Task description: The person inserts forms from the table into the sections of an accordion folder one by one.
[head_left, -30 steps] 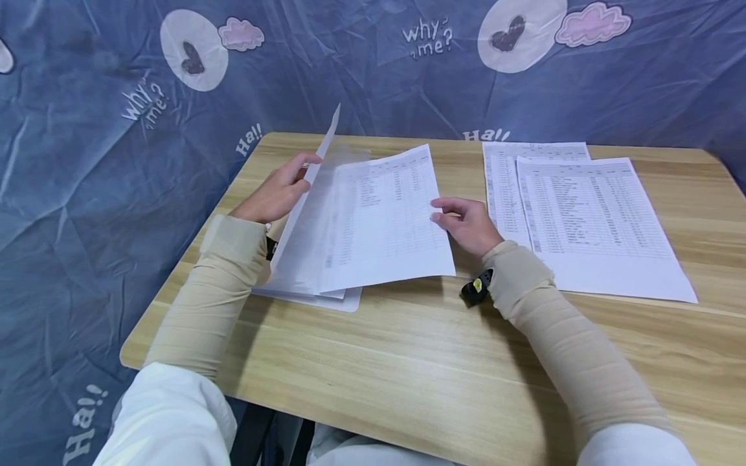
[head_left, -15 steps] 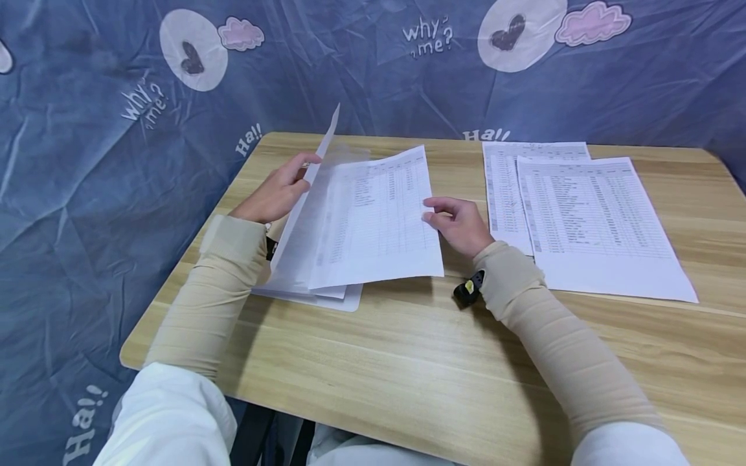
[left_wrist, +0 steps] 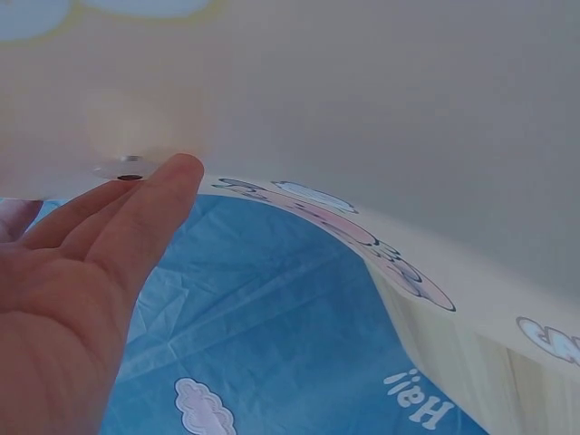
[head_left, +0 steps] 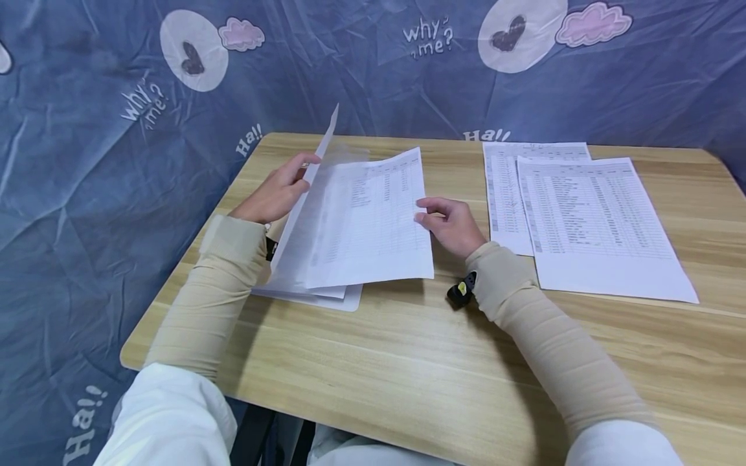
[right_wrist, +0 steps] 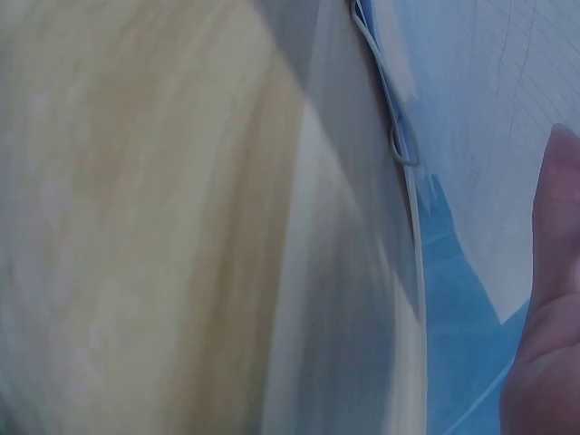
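Observation:
My left hand (head_left: 272, 194) holds up the cover of a plastic document folder (head_left: 323, 145), thumb on the inner side. In the left wrist view the cover (left_wrist: 362, 109) shows cartoon prints along its edge, and the fingertips lie against it by a snap button (left_wrist: 131, 170). A printed sheet of paper (head_left: 379, 226) leans into the folder, its left part behind translucent plastic. My right hand (head_left: 451, 223) pinches the sheet's right edge between thumb and finger. In the right wrist view only the thumb side of that hand (right_wrist: 544, 290) shows, beside the sheet (right_wrist: 471, 163).
Two printed sheets (head_left: 606, 272) overlap at the back right of the wooden table (head_left: 396, 362). More white paper (head_left: 332, 290) lies in the folder's lower part. A blue patterned cloth (head_left: 361, 71) hangs behind the table.
My right hand has moved left, sliding the printed sheet further into the folder. The left hand and the raised cover have stayed nearly still.

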`<state>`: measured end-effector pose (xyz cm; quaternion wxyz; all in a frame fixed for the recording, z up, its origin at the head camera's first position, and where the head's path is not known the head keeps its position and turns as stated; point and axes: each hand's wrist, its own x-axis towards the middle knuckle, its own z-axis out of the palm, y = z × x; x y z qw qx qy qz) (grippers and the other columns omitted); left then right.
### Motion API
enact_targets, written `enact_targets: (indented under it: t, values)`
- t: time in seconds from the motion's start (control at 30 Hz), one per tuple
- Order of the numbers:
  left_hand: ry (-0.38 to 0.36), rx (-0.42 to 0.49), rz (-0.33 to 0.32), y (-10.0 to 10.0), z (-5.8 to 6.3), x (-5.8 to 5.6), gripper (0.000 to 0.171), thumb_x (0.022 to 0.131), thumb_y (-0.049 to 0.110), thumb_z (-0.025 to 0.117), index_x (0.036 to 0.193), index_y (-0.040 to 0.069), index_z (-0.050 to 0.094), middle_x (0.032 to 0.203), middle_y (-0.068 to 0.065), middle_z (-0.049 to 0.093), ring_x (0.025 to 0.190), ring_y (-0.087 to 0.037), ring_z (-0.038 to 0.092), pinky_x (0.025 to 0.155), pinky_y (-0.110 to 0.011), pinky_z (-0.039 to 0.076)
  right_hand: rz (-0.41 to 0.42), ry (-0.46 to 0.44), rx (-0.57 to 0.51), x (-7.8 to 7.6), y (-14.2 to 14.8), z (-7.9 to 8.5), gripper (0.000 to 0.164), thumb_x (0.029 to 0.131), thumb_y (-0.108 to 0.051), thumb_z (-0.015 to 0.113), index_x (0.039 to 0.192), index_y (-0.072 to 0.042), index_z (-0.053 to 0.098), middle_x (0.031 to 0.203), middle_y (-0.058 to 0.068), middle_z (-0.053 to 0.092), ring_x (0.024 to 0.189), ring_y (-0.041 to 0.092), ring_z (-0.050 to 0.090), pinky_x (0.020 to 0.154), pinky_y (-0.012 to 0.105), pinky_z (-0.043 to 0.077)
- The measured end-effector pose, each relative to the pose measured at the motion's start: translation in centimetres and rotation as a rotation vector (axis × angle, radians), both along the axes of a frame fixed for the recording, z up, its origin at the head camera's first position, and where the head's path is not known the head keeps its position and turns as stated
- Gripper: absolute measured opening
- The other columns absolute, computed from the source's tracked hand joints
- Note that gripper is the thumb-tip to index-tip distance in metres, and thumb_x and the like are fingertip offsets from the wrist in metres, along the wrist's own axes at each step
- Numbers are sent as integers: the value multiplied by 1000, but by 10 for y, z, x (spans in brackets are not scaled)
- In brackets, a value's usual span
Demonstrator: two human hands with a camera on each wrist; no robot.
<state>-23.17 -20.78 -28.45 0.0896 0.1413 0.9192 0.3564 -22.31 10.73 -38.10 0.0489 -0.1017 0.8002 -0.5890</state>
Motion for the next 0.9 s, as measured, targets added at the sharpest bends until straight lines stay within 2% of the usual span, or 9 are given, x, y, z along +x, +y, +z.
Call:
enact_targets:
  t: [0.4, 0.6, 0.9]
  values:
    - [0, -13, 0, -2, 0, 0, 44, 98, 11, 31, 142, 14, 30, 149, -15, 29, 127, -32, 40, 99, -48, 34, 45, -3, -26, 3, -9, -4, 37, 90, -16, 63, 124, -1, 59, 107, 15, 60, 90, 13, 62, 74, 20, 51]
    - [-6, -1, 4, -1, 0, 0, 45, 98, 9, 30, 142, 14, 31, 146, -16, 33, 119, -32, 44, 96, -47, 35, 67, 7, -38, 3, -13, -5, 37, 90, -15, 63, 124, 1, 59, 107, 19, 61, 92, 15, 63, 74, 21, 51]
    - [3, -9, 6, -1, 0, 0, 45, 97, 8, 31, 142, 14, 31, 146, -14, 32, 116, -29, 43, 94, -46, 35, 115, -48, -82, 4, -25, -3, 40, 90, -11, 62, 128, 2, 56, 111, 20, 59, 89, 16, 65, 78, 34, 54]
